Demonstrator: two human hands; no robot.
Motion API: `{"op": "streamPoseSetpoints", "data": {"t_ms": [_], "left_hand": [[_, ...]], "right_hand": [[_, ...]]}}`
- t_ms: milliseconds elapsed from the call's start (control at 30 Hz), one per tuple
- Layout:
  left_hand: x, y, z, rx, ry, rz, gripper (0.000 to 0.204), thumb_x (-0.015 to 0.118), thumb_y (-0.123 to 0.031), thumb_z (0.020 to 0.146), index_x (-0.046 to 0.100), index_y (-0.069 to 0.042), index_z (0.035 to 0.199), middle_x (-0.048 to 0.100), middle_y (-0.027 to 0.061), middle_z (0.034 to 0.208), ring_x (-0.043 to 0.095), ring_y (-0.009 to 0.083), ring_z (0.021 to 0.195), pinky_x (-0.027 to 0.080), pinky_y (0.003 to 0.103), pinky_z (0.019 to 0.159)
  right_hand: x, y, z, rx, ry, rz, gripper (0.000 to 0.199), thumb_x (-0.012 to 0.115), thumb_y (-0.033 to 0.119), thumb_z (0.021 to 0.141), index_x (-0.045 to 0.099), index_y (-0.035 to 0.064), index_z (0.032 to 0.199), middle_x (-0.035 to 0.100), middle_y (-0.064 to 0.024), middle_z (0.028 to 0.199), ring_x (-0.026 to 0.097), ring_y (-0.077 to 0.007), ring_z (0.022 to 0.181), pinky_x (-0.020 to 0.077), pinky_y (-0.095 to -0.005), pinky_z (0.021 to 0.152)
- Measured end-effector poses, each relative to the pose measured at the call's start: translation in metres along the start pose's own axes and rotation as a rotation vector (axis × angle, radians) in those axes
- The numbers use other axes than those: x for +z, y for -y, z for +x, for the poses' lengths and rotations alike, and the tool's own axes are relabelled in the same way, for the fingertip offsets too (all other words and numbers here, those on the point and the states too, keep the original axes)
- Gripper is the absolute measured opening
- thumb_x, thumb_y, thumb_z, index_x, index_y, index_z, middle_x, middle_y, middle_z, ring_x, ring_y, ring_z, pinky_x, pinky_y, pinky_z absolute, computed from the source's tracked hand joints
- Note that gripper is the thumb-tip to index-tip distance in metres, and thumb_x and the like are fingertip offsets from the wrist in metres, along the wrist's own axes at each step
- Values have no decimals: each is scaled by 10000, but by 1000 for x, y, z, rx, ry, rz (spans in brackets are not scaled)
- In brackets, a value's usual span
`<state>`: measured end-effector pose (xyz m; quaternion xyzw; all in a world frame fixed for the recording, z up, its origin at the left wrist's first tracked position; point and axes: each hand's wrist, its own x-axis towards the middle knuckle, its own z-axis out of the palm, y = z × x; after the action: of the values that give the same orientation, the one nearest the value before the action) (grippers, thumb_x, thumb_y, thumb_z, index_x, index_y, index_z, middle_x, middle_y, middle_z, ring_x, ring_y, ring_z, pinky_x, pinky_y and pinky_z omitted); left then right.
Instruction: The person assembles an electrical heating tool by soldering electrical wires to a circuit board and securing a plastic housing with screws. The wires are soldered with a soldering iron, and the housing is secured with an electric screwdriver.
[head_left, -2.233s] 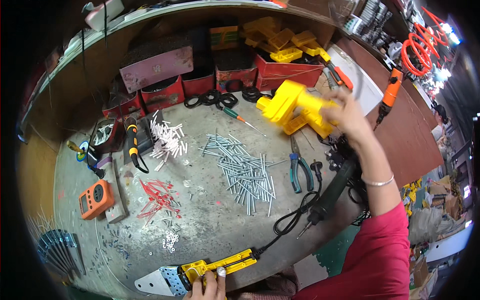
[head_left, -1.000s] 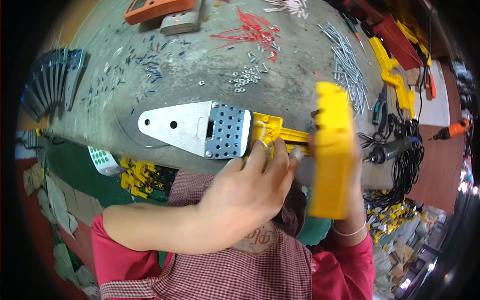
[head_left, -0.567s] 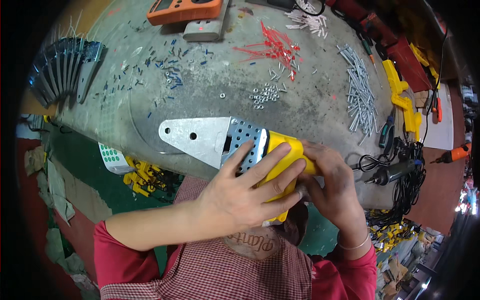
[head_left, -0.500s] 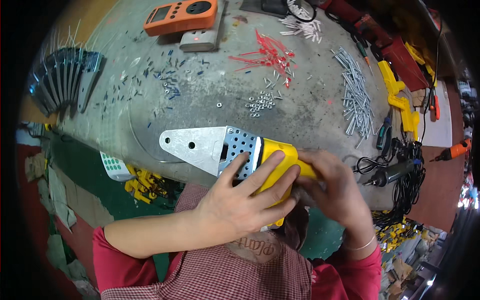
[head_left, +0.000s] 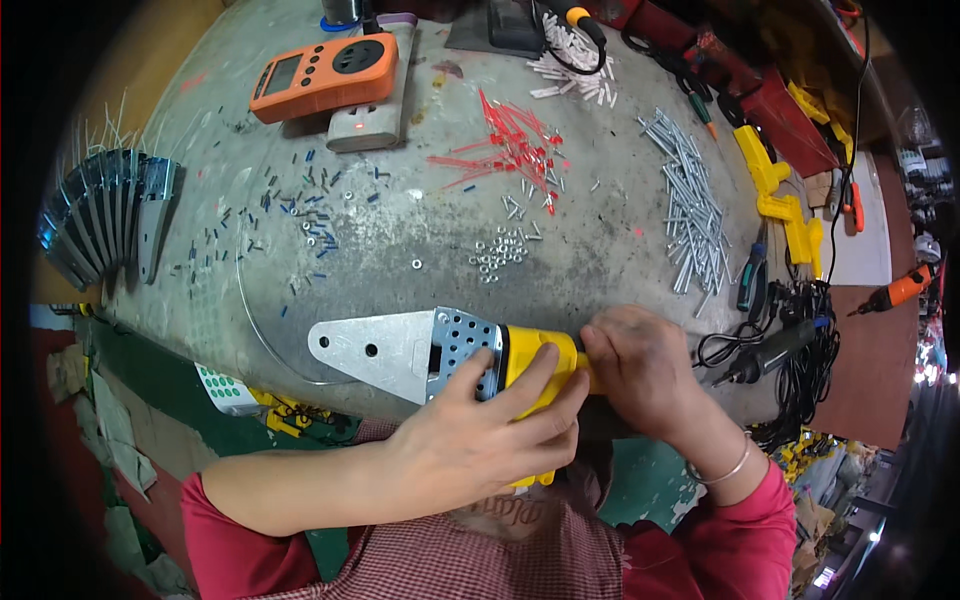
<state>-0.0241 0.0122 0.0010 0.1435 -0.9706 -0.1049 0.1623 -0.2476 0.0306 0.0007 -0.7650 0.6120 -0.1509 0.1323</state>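
Note:
A yellow pipe welding iron point(head_left: 525, 352) lies across the near edge of the table, its tapered bare metal plate point(head_left: 385, 345) pointing left. Between plate and yellow body sits a perforated metal guard point(head_left: 465, 340). My left hand point(head_left: 500, 430) is wrapped over the yellow body from the near side, its fingers spread along the guard and housing. At the body's right end, my right hand point(head_left: 645, 372) is closed with thumb and fingers pinched on the yellow end part. What else those fingers hold is hidden.
Loose nuts point(head_left: 497, 255), red-headed wired parts point(head_left: 515, 150) and long screws point(head_left: 690, 205) lie beyond. An orange meter point(head_left: 325, 78) rests on a power strip point(head_left: 365, 128). Metal plates point(head_left: 120, 205) stand at left; an electric screwdriver point(head_left: 770, 350) and black cables point(head_left: 810, 370) lie at right.
The view has shifted, so the table things sit lower in it. My right hand has gone from loosely spread fingers on the yellow body to a tighter pinch at its right end.

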Motion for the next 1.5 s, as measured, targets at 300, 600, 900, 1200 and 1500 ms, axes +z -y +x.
{"op": "streamPoseSetpoints", "data": {"t_ms": [300, 600, 900, 1200, 1500], "left_hand": [[11, 1, -3, 35, -63, 77, 236, 622, -291, 759, 578, -251, 987, 526, -1, 1307, 452, 282, 1249, 389, 463, 852], [16, -1, -11, -5, -81, 73, 262, 581, -314, 777, 570, -260, 1033, 494, -33, 1342, 429, 248, 1277, 375, 474, 901], [18, -3, -10, -28, -80, 52, 278, 591, -319, 785, 559, -254, 1053, 470, -37, 1365, 391, 241, 1308, 365, 475, 924], [17, -4, -12, -30, -46, 47, 304, 580, -317, 788, 561, -250, 1084, 435, -21, 1407, 356, 255, 1332, 361, 490, 924], [18, -6, -12, -46, -52, 41, 301, 579, -322, 784, 570, -251, 1076, 437, -26, 1407, 360, 256, 1330, 377, 483, 909]], "right_hand": [[-10, -51, 108, 73, -112, -2, 141, 676, 129, 741, 614, 19, 805, 588, -139, 661, 615, -301, 617, 496, -384, 619], [2, 2, 101, -231, 40, 94, 116, 590, 9, 722, 553, -20, 827, 581, -188, 826, 609, -387, 769, 487, -466, 649], [-1, 3, 108, -212, 153, -123, 295, 664, 17, 680, 523, 2, 939, 544, -189, 860, 562, -413, 819, 466, -468, 699], [-2, -2, 99, -295, 143, -152, 269, 651, 23, 690, 542, 9, 936, 555, -185, 836, 589, -408, 754, 494, -475, 663], [2, 4, 101, -361, 95, -58, 241, 636, 31, 702, 543, 20, 924, 564, -171, 834, 592, -393, 729, 494, -465, 643]]}}
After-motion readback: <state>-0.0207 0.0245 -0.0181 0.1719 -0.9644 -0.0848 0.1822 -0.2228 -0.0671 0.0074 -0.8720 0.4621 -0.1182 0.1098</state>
